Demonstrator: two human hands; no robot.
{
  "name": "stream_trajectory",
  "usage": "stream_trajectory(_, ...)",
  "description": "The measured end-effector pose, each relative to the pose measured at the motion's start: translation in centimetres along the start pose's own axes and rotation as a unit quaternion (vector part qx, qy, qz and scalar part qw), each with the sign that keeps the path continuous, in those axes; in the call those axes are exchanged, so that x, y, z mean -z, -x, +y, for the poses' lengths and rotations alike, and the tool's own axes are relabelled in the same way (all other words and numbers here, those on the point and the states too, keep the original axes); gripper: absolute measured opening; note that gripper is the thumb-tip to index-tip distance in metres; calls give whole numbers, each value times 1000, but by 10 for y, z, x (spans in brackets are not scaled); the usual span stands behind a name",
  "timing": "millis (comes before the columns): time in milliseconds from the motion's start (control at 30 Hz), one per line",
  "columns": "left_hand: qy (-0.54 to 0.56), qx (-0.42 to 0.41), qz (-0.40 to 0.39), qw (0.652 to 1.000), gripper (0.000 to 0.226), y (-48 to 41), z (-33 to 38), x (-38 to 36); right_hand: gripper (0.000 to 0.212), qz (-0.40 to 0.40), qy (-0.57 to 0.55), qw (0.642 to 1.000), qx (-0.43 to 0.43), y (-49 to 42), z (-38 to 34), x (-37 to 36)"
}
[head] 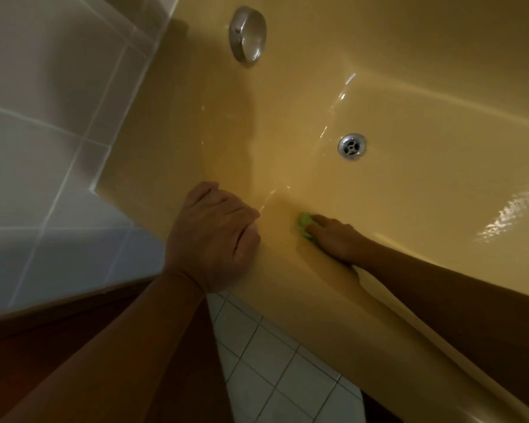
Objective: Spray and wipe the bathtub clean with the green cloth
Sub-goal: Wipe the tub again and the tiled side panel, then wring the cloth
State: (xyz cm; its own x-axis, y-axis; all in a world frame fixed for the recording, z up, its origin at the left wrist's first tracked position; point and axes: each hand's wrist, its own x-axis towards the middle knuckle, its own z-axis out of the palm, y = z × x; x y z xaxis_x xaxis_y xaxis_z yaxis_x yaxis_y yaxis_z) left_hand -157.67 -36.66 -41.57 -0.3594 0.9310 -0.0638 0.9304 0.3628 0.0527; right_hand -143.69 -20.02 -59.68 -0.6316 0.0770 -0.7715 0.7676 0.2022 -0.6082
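1. The green cloth (304, 226), bunched into a wad, lies against the near inner wall of the bathtub (409, 193), nearer the viewer than the drain (352, 146) and slightly left of it.
2. The right hand (336, 239) bends its fingers over the wad and holds it pressed to the wall, so it scrubs rather than slips.
3. Farther left of the drain, the left hand (211, 236) sits on the rim (287, 300). Its fingers are curled and seemingly hooked over the edge, though dim light hides them. It is likely a brace for leaning in.
4. Wet sheen streaks the floor around the drain. An overflow plate (247, 33) sits on the end wall beyond the drain. Pale wall tiles (43, 117) and floor tiles (272, 361) surround the tub.
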Motion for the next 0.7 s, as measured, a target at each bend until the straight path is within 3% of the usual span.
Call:
stream_trajectory(100, -4, 2, 7, 1000, 34, -1, -6, 0, 48, -8, -72, 982, 172, 57, -52, 4)
stream_trajectory(200, -4, 10, 10, 1000, 37, -2, -11, 0, 47, -18, -87, 966, 241, 100, -61, 11)
stream_trajectory(300, -11, 9, 7, 1000, 40, -3, -15, 1, 48, -30, -73, 978, 193, 77, -41, 12)
stream_trajectory(433, -8, 9, 9, 1000, 39, -6, -19, -1, 64, -2, 34, 999, 22, -10, 14, 2)
stream_trajectory(533, -8, 10, 19, 1000, 37, -5, -22, -1, 63, 35, 68, 995, -70, -48, 12, -4)
stream_trajectory(600, -6, 12, 18, 1000, 36, -7, -25, -1, 63, 21, 33, 998, -40, -45, -19, -7)
stream_trajectory(700, 10, 26, 17, 999, 36, -9, -29, -1, 60, -6, -65, 993, 101, -1, -72, -7)
